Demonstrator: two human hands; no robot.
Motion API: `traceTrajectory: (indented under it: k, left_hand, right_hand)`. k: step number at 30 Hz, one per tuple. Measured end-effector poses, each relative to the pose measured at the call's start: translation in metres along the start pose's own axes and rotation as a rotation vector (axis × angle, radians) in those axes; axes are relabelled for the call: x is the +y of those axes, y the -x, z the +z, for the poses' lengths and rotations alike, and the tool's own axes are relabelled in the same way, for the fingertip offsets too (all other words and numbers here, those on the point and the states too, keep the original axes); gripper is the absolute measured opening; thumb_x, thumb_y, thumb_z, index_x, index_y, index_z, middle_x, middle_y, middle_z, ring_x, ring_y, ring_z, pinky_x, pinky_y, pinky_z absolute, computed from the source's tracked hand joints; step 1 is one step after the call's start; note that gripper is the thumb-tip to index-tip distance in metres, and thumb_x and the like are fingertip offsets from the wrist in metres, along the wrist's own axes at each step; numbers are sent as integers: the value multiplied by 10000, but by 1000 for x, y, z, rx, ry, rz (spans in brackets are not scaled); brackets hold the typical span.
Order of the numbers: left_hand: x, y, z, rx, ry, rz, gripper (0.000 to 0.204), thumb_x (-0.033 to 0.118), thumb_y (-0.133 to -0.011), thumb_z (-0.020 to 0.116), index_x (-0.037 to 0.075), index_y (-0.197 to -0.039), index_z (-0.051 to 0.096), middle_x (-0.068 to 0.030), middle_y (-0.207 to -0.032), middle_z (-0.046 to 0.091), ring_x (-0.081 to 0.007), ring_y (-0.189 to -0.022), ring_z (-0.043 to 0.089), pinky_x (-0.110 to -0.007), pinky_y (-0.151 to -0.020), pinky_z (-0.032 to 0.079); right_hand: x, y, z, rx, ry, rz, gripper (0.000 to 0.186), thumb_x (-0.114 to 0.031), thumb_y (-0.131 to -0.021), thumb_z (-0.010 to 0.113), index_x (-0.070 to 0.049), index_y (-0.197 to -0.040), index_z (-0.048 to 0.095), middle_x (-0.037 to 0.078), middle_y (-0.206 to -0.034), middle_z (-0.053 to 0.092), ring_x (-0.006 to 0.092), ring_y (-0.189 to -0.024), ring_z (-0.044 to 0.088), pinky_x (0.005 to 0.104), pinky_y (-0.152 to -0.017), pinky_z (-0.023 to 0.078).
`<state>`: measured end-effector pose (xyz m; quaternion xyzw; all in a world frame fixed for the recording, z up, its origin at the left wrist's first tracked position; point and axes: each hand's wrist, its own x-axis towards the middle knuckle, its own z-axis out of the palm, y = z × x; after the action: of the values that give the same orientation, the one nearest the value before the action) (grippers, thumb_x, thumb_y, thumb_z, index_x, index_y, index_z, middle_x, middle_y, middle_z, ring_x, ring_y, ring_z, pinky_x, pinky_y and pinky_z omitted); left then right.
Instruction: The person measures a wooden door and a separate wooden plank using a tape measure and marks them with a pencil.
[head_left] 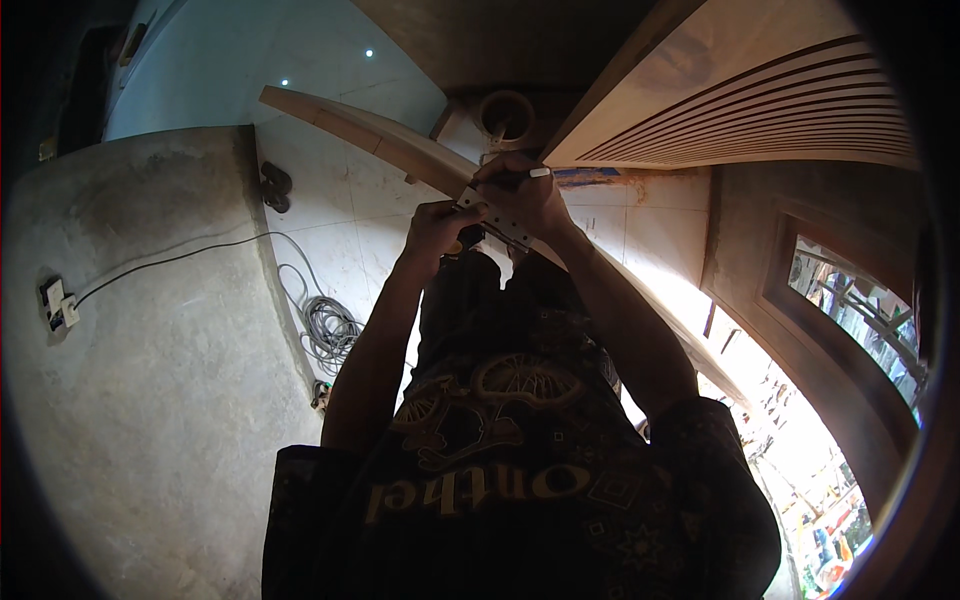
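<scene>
A long pale wooden board point(350, 133), seen along its narrow edge, runs from the far left past my hands toward the lower right. On that edge lies a metal hinge point(512, 236) with screw holes in its leaf. My left hand point(436, 230) is closed on the hinge's near left end, thumb pressed on the leaf. My right hand point(530, 200) is closed around a pen point(540, 173), whose white end sticks out to the right. The pen's other end is hidden by the fingers, above the hinge.
A slatted wooden panel point(750, 100) leans at the upper right. Behind my hands stands a round container point(507, 115). At left, a grey concrete wall point(170, 400) carries a socket point(60, 303); its cable leads to a coil point(330, 328) on the tiled floor. Sandals point(275, 187) lie nearby.
</scene>
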<state>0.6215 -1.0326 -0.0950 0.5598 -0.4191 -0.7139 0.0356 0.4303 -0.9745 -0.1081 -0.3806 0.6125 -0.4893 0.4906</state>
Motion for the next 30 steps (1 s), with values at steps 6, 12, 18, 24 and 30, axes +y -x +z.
traceTrajectory:
  k: [6,12,18,24,30]
  left_hand:
    - [-5,-3,-1,-6,16,16,311,265,-889,850,-7,-1025,785,-62,-913,762,-119,-818,698,-284,-755,514]
    - [-7,-4,-4,-6,13,-2,327,259,-890,848,-31,-1018,769,-75,-916,759,-131,-808,706,-292,-766,521]
    - [-3,0,-1,-20,53,-8,361,269,-884,850,-46,-1040,767,-94,-940,769,-143,-837,721,-292,-789,534]
    - [-5,-3,-2,-12,25,27,400,297,-874,856,-50,-1053,767,-101,-958,775,-151,-855,725,-298,-819,537]
    - [1,1,1,-19,28,25,373,287,-886,849,-35,-1057,773,-79,-930,767,-127,-809,711,-285,-753,547]
  right_hand:
    - [-1,6,-8,-31,67,10,149,-26,-857,765,-6,-1000,728,84,-968,764,167,-939,749,324,-863,598]
    - [-4,28,-29,-52,63,19,131,-2,-853,750,8,-980,717,95,-947,760,165,-904,743,320,-833,600]
    - [-4,54,-54,-75,27,127,156,6,-861,751,16,-1010,706,101,-933,752,166,-882,737,321,-823,600]
    - [-19,73,-69,-84,142,127,160,-15,-869,754,26,-1013,700,105,-930,754,178,-887,745,323,-806,590]
    - [-13,82,-77,-108,105,221,156,2,-883,727,12,-1038,710,75,-1010,739,156,-1019,708,332,-958,574]
